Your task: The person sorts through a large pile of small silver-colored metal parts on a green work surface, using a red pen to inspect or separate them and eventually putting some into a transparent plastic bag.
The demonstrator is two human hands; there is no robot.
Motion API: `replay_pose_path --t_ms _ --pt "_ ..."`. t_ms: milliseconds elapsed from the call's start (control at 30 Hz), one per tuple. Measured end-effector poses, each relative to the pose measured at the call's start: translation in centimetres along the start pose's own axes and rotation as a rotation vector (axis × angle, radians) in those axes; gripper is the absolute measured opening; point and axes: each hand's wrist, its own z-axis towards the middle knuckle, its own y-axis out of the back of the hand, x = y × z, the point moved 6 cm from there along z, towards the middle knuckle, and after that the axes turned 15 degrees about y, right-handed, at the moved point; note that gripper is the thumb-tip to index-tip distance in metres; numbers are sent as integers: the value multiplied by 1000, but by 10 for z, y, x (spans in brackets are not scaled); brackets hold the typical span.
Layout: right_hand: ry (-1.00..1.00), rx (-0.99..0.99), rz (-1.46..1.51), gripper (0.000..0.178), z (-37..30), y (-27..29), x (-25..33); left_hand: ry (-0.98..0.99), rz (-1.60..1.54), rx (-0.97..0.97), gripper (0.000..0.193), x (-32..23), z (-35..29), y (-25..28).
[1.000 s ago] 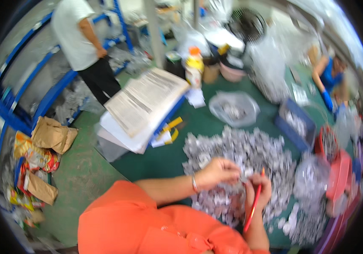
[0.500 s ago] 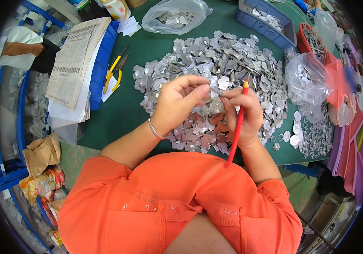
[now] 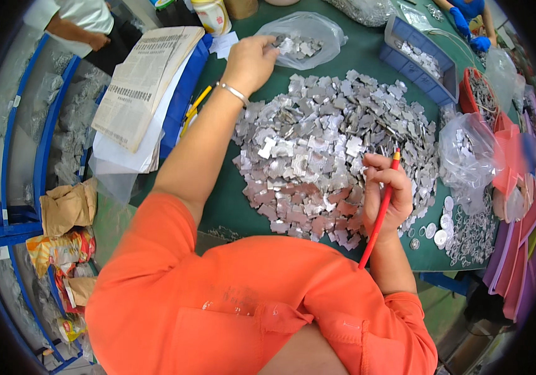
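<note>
My left hand [image 3: 252, 61] reaches to the near left rim of a clear plastic bag [image 3: 333, 30] with small metal pieces [image 3: 299, 47] in it. Its fingers are curled together there; anything between them is hidden. Above the right side of a large heap of flat, notched silvery metal pieces [image 3: 308, 150], my right hand [image 3: 393, 200] has its fingers bent. A red pencil [image 3: 375, 231] is held in it, slanting up past the fingers. No metal piece can be made out in the right hand.
Newspaper [image 3: 146, 81] and papers lie over a blue tray at left, beside yellow-handled pliers [image 3: 198, 103]. A blue bin [image 3: 418, 59], red basket [image 3: 481, 94], plastic bag [image 3: 468, 150] and metal rings [image 3: 471, 231] stand right. Another person's arm [image 3: 71, 28] shows far left; blue-gloved hands [image 3: 468, 28] far right.
My left hand has left the right hand and moved up and away to the plastic bag. The right hand keeps the pencil beside the heap. A person has come further into view at upper left.
</note>
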Motion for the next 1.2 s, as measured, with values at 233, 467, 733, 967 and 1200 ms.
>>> replay_pose_path --t_ms 233,467,733,967,1200 --pt "-149 -12 54 16 -11 5 -6 -95 157 734 21 1 -64 -46" --pt "-216 60 111 12 -13 -4 -8 -80 270 576 21 4 -68 -53" --pt "-282 77 134 11 -18 1 -9 -181 287 693 20 -2 -68 -56" --pt "-383 -38 156 10 -16 -6 -16 324 -495 840 21 -47 -115 -31" --pt "-715 -30 383 20 -16 -21 -23 522 -821 988 33 -51 -156 -41"
